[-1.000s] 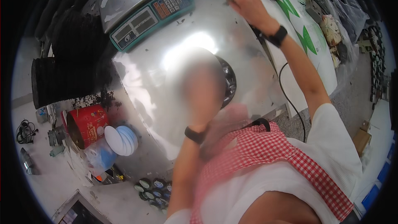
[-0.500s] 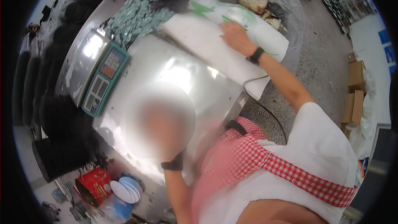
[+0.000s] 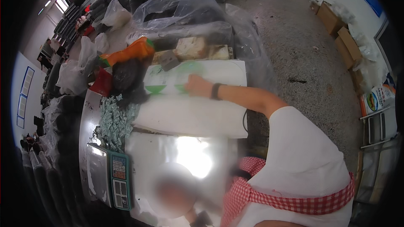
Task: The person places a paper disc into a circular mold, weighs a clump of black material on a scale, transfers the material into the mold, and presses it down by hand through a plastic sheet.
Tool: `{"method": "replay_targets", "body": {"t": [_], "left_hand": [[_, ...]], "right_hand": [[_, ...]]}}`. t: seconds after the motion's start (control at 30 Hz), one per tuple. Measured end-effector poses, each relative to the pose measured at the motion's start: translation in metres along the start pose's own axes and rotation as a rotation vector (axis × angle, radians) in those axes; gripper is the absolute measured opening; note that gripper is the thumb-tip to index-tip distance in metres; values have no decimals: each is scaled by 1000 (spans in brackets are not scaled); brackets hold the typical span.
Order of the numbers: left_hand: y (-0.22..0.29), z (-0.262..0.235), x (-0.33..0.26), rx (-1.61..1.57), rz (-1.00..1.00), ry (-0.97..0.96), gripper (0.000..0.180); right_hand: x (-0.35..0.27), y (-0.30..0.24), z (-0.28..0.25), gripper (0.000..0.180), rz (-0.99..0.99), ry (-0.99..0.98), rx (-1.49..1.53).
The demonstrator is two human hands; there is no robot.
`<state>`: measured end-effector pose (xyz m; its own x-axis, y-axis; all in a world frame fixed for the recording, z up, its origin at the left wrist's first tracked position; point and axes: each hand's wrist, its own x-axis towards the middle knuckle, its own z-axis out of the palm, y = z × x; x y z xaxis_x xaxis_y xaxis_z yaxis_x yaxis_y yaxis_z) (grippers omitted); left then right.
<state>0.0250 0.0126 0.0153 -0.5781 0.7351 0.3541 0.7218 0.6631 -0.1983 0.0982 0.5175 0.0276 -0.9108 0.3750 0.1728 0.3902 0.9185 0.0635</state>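
A worker in a white T-shirt and red-checked apron leans over a steel table (image 3: 155, 151), the right hand (image 3: 197, 85) stretched out and resting flat on the top of a stack of white bags printed with green (image 3: 189, 101), fingers spread rather than closed around anything, a dark band on the wrist. The stack lies across the far half of the table, its printed end just beyond the fingertips. The left hand (image 3: 198, 218) shows only at the lower edge beneath a blurred patch, and whether it grips anything cannot be told. To the person's left, a heap of small pale-green sachets (image 3: 113, 117) spills beside the stack, and nearer the camera a digital scale with a teal keypad (image 3: 110, 178) sits at the table's edge. Beyond the stack stand an orange packet (image 3: 128, 52), a dark crumpled bag (image 3: 126, 77), pale blocks in a tray (image 3: 191, 48) and billows of clear plastic sheeting (image 3: 189, 8). Cardboard boxes (image 3: 336, 21) line the speckled floor on the right.
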Motion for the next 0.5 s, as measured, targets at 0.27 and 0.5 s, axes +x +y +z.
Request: {"method": "replay_targets", "body": {"t": [0.27, 0.5], "left_hand": [[-7, 1, -6, -27, 94, 66, 49], [-5, -7, -5, -118, 2, 24, 52]], "right_hand": [[0, 11, 6, 13, -89, 32, -78], [4, 19, -3, 13, 158, 159, 143]]}}
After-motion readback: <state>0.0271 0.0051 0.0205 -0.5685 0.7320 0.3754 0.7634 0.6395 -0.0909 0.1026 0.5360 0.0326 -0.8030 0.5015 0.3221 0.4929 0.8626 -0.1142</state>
